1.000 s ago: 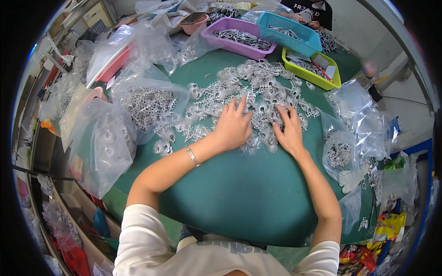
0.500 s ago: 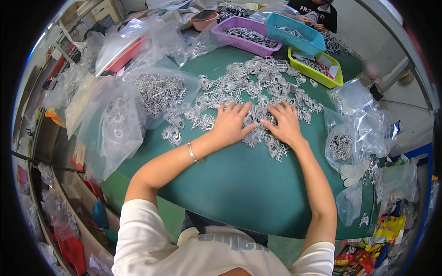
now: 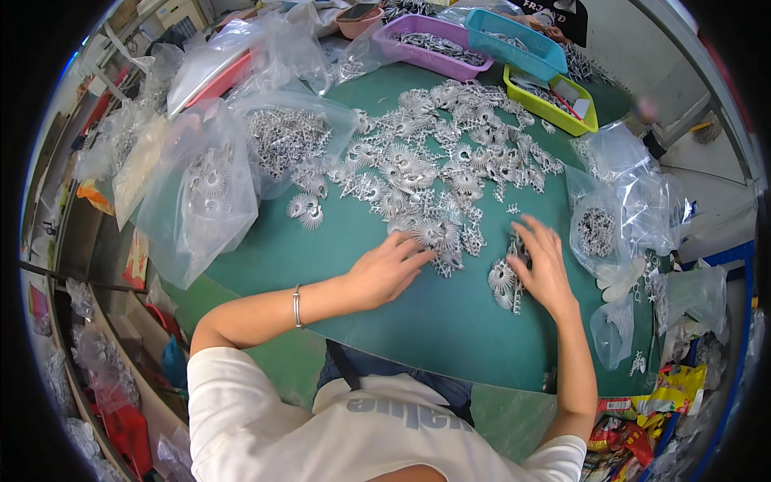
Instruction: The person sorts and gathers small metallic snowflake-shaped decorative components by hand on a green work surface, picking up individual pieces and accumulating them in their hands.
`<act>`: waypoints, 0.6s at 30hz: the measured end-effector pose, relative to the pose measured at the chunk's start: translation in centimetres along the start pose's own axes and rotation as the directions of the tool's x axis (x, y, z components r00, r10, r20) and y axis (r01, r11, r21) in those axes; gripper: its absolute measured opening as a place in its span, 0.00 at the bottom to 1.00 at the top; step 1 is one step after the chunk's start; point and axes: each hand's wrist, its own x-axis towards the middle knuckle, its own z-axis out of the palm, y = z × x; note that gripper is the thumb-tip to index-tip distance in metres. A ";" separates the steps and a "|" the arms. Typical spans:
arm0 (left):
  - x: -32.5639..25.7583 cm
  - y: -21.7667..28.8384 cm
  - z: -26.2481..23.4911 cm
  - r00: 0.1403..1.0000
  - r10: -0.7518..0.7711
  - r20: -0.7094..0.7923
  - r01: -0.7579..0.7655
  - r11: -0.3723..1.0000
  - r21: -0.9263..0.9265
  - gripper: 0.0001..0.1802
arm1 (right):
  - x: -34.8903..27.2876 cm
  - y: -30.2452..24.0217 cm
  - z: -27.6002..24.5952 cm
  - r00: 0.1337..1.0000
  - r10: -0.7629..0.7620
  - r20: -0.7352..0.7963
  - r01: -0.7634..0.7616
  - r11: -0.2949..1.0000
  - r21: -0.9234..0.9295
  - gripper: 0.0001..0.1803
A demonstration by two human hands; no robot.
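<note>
1. The step in hand looks like sorting: the person draws small silvery fan-shaped parts [image 3: 438, 234] toward the near edge of the green table [image 3: 418, 321] from the big scatter farther off.
2. The left hand [image 3: 385, 269] lies flat, fingers spread and open, fingertips touching the near cluster of parts; nothing is gripped.
3. The right hand [image 3: 546, 269] rests palm down with open fingers over a smaller bunch [image 3: 502, 281] just to its left.
4. The next move likely calls for a light inward sweep, keeping the two bunches apart.
5. Both forearms reach in from the near edge, elbows bent.
</note>
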 end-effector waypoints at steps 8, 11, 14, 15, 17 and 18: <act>3.4 -2.9 -0.7 0.957 -0.100 -0.274 0.142 0.980 0.138 0.23 | 4.6 -5.5 5.7 0.992 -0.095 0.081 0.090 0.993 0.071 0.32; 1.9 -2.9 -1.1 0.996 -0.075 0.050 0.074 0.997 0.021 0.28 | 2.1 -5.6 6.4 0.981 -0.185 0.055 0.177 0.976 0.126 0.25; -0.9 -1.3 -0.7 0.993 0.007 0.120 -0.009 1.000 0.012 0.27 | 0.2 -5.9 4.6 0.957 -0.243 0.160 0.230 0.969 0.093 0.23; -1.7 -1.1 -0.7 0.985 0.048 0.168 -0.054 0.998 0.031 0.27 | -0.4 -5.8 4.3 0.947 -0.286 0.144 0.272 0.956 0.105 0.23; -2.9 -0.6 -0.9 0.977 0.109 0.182 -0.117 0.993 0.032 0.27 | -0.9 -5.2 3.1 0.937 -0.306 0.166 0.298 0.952 0.072 0.23; -3.4 -0.3 -1.0 0.986 0.079 0.145 -0.075 0.997 -0.036 0.25 | -1.1 -4.8 2.5 0.931 -0.316 0.180 0.311 0.949 0.056 0.24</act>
